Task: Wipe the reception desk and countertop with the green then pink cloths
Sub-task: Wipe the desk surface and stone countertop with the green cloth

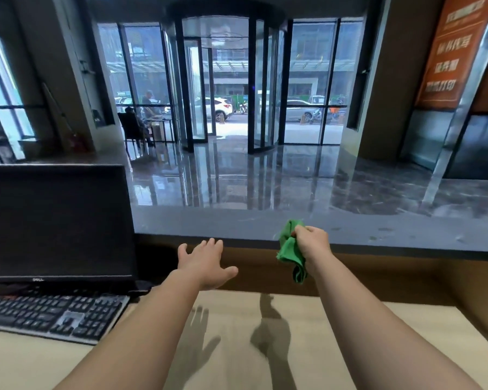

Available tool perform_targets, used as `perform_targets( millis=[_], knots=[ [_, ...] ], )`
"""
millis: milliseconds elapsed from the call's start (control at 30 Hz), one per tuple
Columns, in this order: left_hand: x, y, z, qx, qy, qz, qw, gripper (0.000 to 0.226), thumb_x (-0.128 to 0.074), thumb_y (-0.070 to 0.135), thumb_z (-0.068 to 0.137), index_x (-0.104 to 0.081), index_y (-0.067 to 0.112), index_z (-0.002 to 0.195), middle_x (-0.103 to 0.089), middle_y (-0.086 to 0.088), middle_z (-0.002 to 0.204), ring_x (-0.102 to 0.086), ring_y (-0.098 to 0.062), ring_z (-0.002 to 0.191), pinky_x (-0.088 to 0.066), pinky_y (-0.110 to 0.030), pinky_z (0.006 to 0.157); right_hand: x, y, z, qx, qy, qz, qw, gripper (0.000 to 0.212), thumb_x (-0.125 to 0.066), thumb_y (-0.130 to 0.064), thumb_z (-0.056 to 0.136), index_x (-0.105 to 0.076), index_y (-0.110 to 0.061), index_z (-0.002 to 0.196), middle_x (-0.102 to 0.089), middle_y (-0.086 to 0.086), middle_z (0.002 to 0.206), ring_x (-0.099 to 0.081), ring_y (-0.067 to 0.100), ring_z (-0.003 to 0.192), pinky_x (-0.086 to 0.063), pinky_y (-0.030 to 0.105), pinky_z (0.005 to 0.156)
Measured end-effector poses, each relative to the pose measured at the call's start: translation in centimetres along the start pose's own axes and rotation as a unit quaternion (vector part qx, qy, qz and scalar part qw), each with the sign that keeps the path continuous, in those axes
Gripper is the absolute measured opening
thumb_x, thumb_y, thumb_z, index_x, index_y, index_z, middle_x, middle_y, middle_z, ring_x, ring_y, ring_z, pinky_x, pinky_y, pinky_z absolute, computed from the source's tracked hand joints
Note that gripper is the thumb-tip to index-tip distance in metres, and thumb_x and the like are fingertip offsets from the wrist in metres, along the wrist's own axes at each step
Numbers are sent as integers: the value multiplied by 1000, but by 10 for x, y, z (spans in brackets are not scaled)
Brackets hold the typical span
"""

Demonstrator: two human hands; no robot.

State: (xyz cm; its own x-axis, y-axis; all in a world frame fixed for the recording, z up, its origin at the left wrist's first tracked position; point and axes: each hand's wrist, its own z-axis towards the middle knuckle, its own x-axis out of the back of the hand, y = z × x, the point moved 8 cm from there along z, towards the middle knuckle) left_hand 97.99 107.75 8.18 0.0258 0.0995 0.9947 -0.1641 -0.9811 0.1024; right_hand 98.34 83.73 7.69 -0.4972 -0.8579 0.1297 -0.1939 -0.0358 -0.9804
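My right hand [312,242] grips a bunched green cloth [290,250] in the air near the front edge of the grey countertop [364,225]; the cloth's loose end hangs down below my fist. My left hand [206,263] reaches forward with fingers straight and spread, holding nothing, its fingertips close to the countertop's front edge. Both arms stretch over the light wooden reception desk [335,347] below. No pink cloth is in view.
A dark Dell monitor [57,220] stands at the left on the desk, with a black keyboard [54,313] in front of it. A brown panel [392,274] rises between desk and countertop. Beyond lie a glossy lobby floor and a revolving door [226,80].
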Motion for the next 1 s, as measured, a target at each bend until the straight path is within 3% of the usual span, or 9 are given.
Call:
perform_targets(
  millis=[267, 433, 500, 567, 600, 700, 833, 1000],
  knots=[
    [-7, -9, 30, 37, 2, -14, 999, 76, -43, 58, 92, -15, 22, 153, -11, 1, 161, -8, -16, 148, 0, -50, 119, -42, -29, 47, 149, -20, -120, 981, 13, -46, -15, 95, -59, -12, 92, -60, 8, 81, -54, 24, 70, -37, 28, 56],
    [-13, -40, 42, 57, -4, -12, 998, 81, -43, 58, 91, -11, 18, 154, -7, -1, 161, -6, -14, 148, 1, -45, 119, -81, -29, 56, 190, -25, -174, 966, 33, -41, -16, 98, -54, -23, 128, -51, 16, 121, -46, 21, 87, -39, 32, 84],
    [-12, -53, 46, 63, -1, -12, 998, 84, -43, 58, 91, -9, 16, 154, -5, -2, 162, -4, -14, 148, 1, -43, 120, -94, -28, 58, 207, -50, -264, 941, 35, -39, -22, 100, -49, -25, 134, -46, 16, 133, -46, 29, 110, -37, 37, 99],
    [-12, -68, 53, 65, -1, -10, 998, 86, -43, 58, 91, -5, 13, 154, -1, -2, 162, 0, -14, 148, 1, -41, 120, -118, -15, 63, 204, -107, -417, 879, 41, -32, -32, 104, -43, -23, 142, -36, 9, 151, -28, 30, 140, -24, 41, 112],
    [-12, -75, 57, 65, 0, -10, 998, 87, -43, 58, 91, -4, 13, 154, 0, -2, 162, 1, -13, 148, 2, -41, 120, -128, -8, 64, 203, -124, -475, 847, 45, -28, -36, 104, -39, -22, 145, -28, 6, 157, -18, 27, 147, -19, 42, 115],
    [-9, -93, 66, 60, 7, -12, 998, 87, -45, 56, 91, -2, 14, 154, 1, -1, 162, 3, -13, 148, 4, -40, 120, -148, -2, 70, 210, -111, -539, 808, 53, -22, -43, 103, -30, -23, 151, -13, 5, 162, -8, 26, 150, -11, 43, 120],
    [-5, -116, 77, 55, 4, -4, 998, 85, -50, 49, 89, -6, 14, 154, -2, -2, 162, 2, -14, 148, 4, -41, 120, -169, -6, 74, 207, -117, -541, 806, 54, -20, -43, 103, -24, -24, 153, -9, 5, 163, -7, 25, 150, -8, 43, 119],
    [-13, -136, 85, 33, -37, -3, 999, 76, -46, 43, 91, -12, 16, 154, -8, 0, 161, -3, -11, 148, 6, -41, 120, -216, -12, 70, 230, -150, -562, 780, 51, -19, -41, 104, -21, -29, 153, -4, 3, 164, -4, 24, 150, -7, 43, 119]
  ],
)
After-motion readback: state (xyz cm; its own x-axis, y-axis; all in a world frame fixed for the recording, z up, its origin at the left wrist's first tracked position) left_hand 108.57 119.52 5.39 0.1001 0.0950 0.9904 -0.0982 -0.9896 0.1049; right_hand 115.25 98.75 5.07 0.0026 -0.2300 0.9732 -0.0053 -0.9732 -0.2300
